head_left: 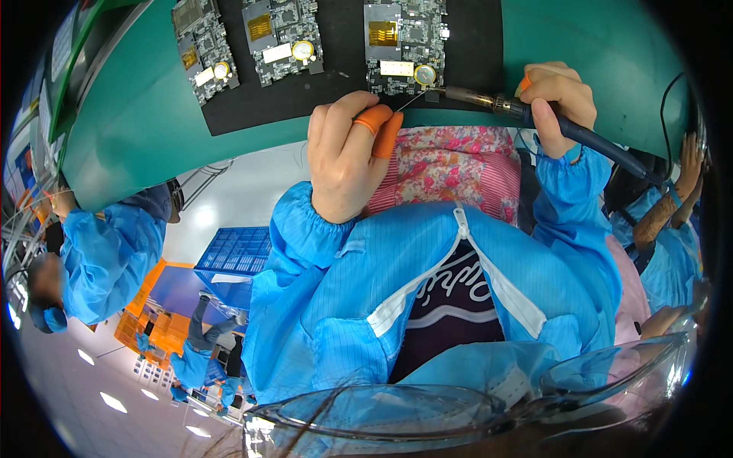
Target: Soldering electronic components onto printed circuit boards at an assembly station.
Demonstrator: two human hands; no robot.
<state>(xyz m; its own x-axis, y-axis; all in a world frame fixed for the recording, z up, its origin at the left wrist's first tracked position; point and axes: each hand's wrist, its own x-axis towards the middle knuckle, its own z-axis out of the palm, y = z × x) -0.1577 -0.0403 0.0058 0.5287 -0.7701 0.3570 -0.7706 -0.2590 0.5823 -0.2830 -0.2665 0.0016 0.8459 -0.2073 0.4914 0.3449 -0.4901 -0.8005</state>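
Three green-black circuit boards lie on a black mat [252,107] on the green table [145,130]. The nearest board [405,46] carries a round coin cell [424,74]. My right hand [557,95], with an orange cot on one finger, grips a soldering iron [588,137] with a blue handle. Its metal tip [439,92] touches the board's edge beside the coin cell. My left hand [343,153] wears orange finger cots and pinches a thin solder wire [408,101] that points at the same spot. The other two boards [282,34] [202,49] lie untouched to the left.
A person in a blue coat [107,252] sits at the left, and another person's arm [672,198] shows at the right edge. A blue crate [237,252] and orange bins [160,328] stand on the floor. Floral fabric [450,164] lies under the table edge.
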